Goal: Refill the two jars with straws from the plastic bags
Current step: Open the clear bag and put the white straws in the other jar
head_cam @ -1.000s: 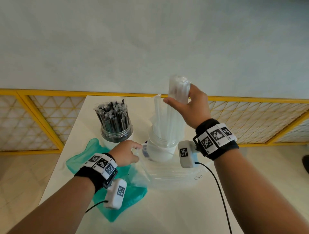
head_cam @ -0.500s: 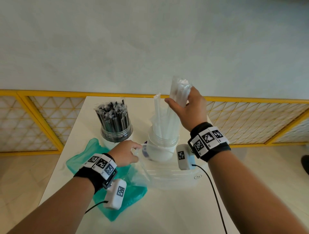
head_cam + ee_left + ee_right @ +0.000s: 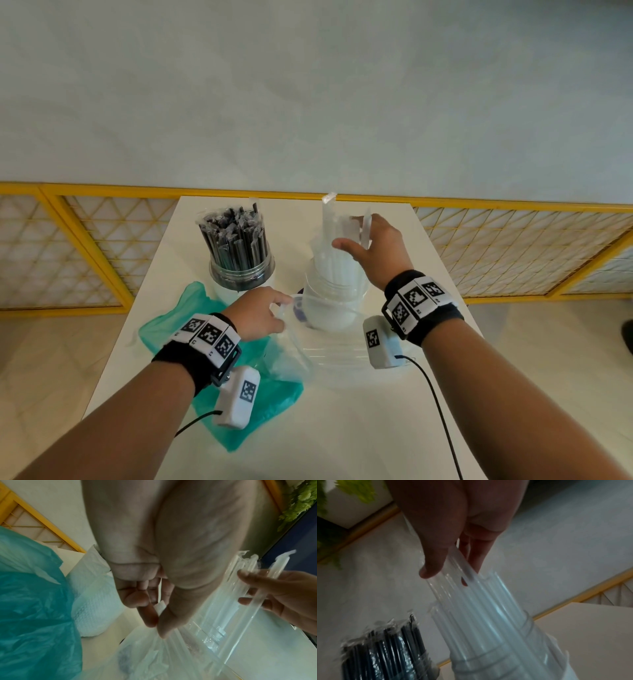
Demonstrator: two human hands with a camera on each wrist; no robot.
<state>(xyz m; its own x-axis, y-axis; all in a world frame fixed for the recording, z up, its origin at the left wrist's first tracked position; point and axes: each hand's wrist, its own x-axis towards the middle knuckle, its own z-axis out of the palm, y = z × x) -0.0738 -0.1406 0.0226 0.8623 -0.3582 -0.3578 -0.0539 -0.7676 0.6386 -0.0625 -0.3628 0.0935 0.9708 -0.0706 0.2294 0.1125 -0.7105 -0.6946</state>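
- Lowered since the earlier frame, the right hand (image 3: 376, 248) grips clear straws (image 3: 337, 246) standing in the right jar (image 3: 334, 301).
- Left hand (image 3: 255, 313) pinches the clear bag (image 3: 291, 356) on the counter (image 3: 342, 428).
- Left jar (image 3: 241, 274) holds black straws (image 3: 234, 240).

table (image 3: 342, 428): smooth matt off-white | jars, 11 o'clock (image 3: 241, 270) and centre (image 3: 334, 308): clear glossy plastic | black straws (image 3: 236, 240): shiny film wrappers | clear straws (image 3: 479, 608): translucent glossy plastic | bag, 8 o'clock (image 3: 164, 325): thin teal crinkled plastic | napkin (image 3: 92, 591): white embossed paper
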